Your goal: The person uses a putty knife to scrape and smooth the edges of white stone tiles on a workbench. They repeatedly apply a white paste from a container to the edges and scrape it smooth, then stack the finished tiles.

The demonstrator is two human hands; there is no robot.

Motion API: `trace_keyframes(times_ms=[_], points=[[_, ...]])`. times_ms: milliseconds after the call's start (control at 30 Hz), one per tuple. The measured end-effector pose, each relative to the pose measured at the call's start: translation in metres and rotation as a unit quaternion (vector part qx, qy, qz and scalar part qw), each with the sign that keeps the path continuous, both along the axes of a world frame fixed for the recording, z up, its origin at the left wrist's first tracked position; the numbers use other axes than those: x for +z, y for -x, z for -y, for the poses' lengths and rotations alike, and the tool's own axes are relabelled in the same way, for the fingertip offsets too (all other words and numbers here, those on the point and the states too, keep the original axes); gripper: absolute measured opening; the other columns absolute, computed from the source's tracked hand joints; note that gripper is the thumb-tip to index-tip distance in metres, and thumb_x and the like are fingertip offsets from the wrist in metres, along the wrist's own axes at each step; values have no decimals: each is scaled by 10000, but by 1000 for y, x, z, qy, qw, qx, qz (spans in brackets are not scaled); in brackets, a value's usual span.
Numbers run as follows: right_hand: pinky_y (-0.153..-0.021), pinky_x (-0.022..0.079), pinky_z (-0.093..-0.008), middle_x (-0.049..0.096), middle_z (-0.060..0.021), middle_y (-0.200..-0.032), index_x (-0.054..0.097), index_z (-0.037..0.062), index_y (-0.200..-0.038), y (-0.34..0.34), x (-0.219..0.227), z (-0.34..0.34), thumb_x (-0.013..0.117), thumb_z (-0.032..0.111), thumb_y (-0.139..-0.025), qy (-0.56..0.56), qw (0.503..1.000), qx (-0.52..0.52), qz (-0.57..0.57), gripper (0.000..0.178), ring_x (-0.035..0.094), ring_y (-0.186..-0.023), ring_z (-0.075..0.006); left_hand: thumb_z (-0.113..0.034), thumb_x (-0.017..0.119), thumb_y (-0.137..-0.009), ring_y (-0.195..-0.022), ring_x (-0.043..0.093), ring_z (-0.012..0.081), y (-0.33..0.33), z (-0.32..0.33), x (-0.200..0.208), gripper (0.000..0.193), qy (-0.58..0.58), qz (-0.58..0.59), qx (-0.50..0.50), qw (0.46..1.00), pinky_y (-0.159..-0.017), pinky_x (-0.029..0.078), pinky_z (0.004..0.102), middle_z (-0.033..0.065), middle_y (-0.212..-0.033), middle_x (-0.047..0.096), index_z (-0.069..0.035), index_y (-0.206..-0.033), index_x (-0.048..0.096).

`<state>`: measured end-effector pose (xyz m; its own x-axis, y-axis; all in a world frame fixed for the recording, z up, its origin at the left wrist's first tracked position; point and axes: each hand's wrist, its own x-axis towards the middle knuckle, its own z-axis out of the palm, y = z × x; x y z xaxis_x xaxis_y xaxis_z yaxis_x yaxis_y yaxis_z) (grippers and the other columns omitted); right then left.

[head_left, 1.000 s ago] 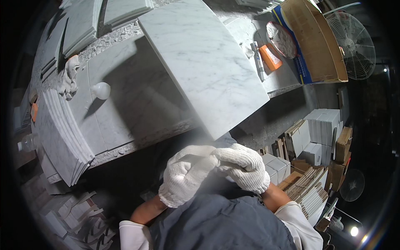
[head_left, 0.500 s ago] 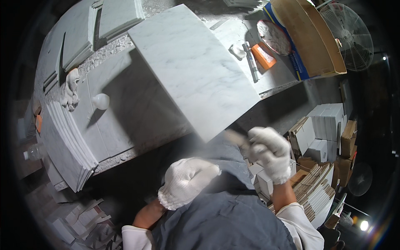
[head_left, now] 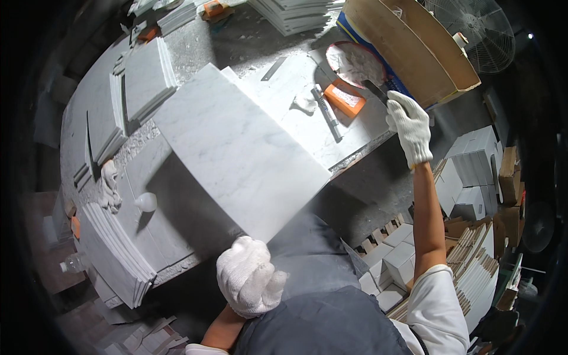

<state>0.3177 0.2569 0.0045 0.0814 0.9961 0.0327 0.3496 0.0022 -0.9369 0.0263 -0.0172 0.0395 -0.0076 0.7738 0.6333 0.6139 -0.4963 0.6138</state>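
A pale grey-veined marble tile (head_left: 236, 148) stands out above the bench, its near corner pointing toward me. Beside that corner, my left hand (head_left: 248, 278) in a white knit glove is curled closed; what its fingers hold, if anything, is hidden. My right hand (head_left: 409, 130), also gloved, reaches out to the far right. It grips a dark flat-bladed scraper (head_left: 376, 92), whose blade points at a red-rimmed round dish (head_left: 327, 56) of white paste (head_left: 354, 64). Near the dish lie an orange box (head_left: 345, 99), a grey marker (head_left: 327, 115) and a crumpled white lump (head_left: 305, 102).
Stacked tiles (head_left: 118, 254) and a white rounded container (head_left: 145, 202) are on the left of the bench. A cardboard box (head_left: 414, 41) stands behind the dish, with a fan (head_left: 473, 32) beyond it. White boxes (head_left: 396, 260) and flattened cartons (head_left: 473, 266) fill the lower right.
My right hand has moved from near my body out to the dish with the scraper. My left hand has come up beside the tile's near corner. The view has shifted.
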Motion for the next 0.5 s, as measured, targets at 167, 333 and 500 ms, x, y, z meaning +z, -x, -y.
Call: trace_keyframes(times_ms=[167, 333, 500], points=[[-701, 553, -268, 758, -52, -952, 732, 66, -1190, 6, -15, -49, 689, 226, -958, 16, 994, 28, 102, 284, 685, -707, -129, -254, 677, -961, -1067, 584, 364, -5, -9, -12, 480, 54, -174, 82, 980, -976, 448, 600, 178, -1232, 555, -53, -1344, 469], [-616, 543, -259, 744, -31, -927, 736, 82, -1189, 11, -27, -75, 673, 234, -966, 11, 982, 50, 179, 276, 681, -701, -103, -287, 683, -959, -1140, 564, 363, -7, -8, -27, 489, 61, -194, 114, 972, -1053, 402, 605, 154, -1268, 541, -72, -1354, 488], [-643, 549, -280, 751, -52, -889, 751, 81, -1159, 15, -29, -88, 669, 231, -955, 62, 988, 56, 133, 266, 686, -675, -130, -296, 677, -965, -1145, 566, 360, -8, -12, -27, 477, 65, -208, 122, 968, -1055, 403, 606, 144, -1258, 547, -75, -1347, 497]])
